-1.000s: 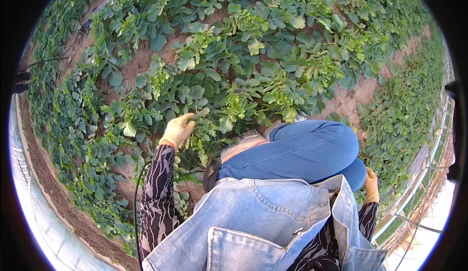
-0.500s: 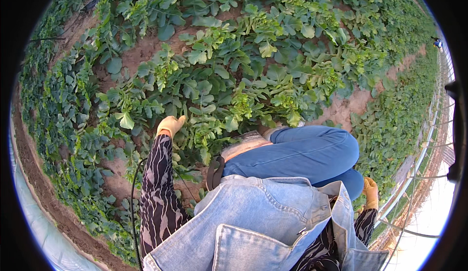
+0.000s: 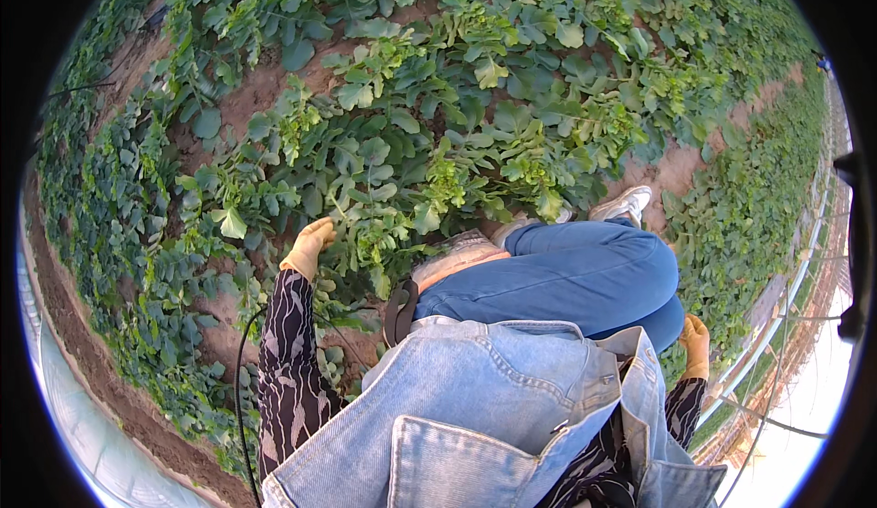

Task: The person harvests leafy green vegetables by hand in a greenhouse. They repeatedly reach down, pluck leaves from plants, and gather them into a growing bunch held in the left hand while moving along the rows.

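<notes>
My left hand [image 3: 309,248], in a pale yellow glove, is among the leaves of a lobed green plant [image 3: 370,220]. Its fingers are bent and pressed together at the leaf edges; anything between them is too small to make out. Low on the right, my right hand [image 3: 695,348] wears a matching glove and is beside my bent knee [image 3: 660,321], next to leaves. Those fingers curl inward, partly turned from sight, so what they hold, if anything, does not show.
Rows of leafy plants [image 3: 512,79] spread ahead, with brown soil [image 3: 671,165] between them. A white shoe [image 3: 624,205] shows past my blue jeans [image 3: 557,270]. A black cable [image 3: 239,389] runs beside my left sleeve. Plastic sheeting [image 3: 100,444] and pale framework [image 3: 795,298] border the sides.
My left hand has turned: its thumb stood apart before, and now the fingers draw together toward the plant. The white shoe has come into sight. My right hand has shifted only slightly upward.
</notes>
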{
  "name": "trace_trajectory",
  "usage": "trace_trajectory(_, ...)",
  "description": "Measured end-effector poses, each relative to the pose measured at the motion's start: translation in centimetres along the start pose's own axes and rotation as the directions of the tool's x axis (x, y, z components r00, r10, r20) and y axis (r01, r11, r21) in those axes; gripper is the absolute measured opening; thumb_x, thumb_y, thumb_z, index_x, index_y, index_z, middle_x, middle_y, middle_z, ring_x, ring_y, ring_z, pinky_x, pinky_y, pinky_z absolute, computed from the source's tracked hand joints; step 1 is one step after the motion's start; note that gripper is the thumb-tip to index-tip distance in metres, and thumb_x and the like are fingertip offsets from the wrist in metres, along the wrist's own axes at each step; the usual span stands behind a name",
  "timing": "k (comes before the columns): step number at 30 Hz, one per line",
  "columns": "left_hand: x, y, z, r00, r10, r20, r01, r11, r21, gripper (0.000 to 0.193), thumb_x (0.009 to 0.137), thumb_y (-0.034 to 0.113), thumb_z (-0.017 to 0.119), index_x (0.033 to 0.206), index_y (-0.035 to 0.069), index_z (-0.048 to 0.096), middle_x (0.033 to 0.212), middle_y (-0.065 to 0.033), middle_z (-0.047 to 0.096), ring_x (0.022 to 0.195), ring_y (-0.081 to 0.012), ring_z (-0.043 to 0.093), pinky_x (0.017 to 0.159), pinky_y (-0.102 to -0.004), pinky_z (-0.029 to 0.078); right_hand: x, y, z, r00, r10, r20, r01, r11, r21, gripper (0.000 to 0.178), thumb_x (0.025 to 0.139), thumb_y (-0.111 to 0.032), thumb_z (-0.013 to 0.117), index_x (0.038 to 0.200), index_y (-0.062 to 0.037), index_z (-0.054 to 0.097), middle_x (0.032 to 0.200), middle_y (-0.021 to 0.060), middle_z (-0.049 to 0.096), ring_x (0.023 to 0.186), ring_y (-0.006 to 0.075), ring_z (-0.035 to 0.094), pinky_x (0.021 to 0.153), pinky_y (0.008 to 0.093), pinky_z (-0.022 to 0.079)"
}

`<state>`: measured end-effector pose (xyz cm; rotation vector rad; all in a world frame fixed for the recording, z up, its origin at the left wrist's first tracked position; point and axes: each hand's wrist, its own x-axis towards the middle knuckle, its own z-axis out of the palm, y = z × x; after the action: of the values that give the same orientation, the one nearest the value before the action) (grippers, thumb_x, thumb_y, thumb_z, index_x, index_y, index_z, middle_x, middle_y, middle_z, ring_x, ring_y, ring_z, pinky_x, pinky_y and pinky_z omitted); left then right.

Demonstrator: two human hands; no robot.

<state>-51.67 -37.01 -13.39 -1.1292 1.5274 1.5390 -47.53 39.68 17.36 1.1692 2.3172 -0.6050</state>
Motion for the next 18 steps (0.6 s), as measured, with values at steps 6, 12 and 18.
trace_trajectory(6, -0.6, -1.1, 1.6, 0.949, -0.312, -0.052, 0.296, 0.820, 0.490, 0.030, 0.096, 0.017, 0.054, 0.123, 0.007, 0.063, 0.095, -0.0085, 0.071, 0.056, -0.0166, 0.064, 0.053, -0.0317, 0.051, 5.5, 3.4, 1.4, 1.000, -0.011, -0.001, 0.011, 0.964, 0.266, 0.035, 0.094, -0.021, 0.062, 0.122, 0.0008, 0.060, 0.102, 0.0020, 0.065, 0.080, 0.0080, 0.056, 0.071, 0.0214, 0.045)
trace_trajectory(12, 0.7, -1.6, 1.3, 0.959, 0.220, -0.182, -0.109, 0.871, 0.480, 0.026, 0.090, 0.016, 0.062, 0.112, 0.003, 0.068, 0.102, -0.0090, 0.071, 0.088, -0.0174, 0.066, 0.082, -0.0299, 0.051, 7.8, 7.4, 1.2, 0.999, -0.027, 0.041, 0.020, 0.987, 0.160, 0.031, 0.095, -0.018, 0.061, 0.122, -0.0020, 0.061, 0.101, 0.0010, 0.067, 0.081, 0.0075, 0.061, 0.070, 0.0261, 0.050)
trace_trajectory(18, 1.9, 0.8, 2.1, 0.995, -0.072, -0.074, 0.103, 0.715, 0.691, 0.072, 0.090, 0.056, 0.052, 0.130, -0.003, 0.053, 0.132, -0.0216, 0.055, 0.121, -0.0326, 0.055, 0.102, -0.0386, 0.041, 8.1, 9.5, 1.5, 0.999, 0.006, 0.050, -0.019, 0.965, 0.262, 0.031, 0.095, -0.018, 0.061, 0.122, -0.0015, 0.060, 0.100, 0.0026, 0.068, 0.080, 0.0093, 0.062, 0.068, 0.0264, 0.051)
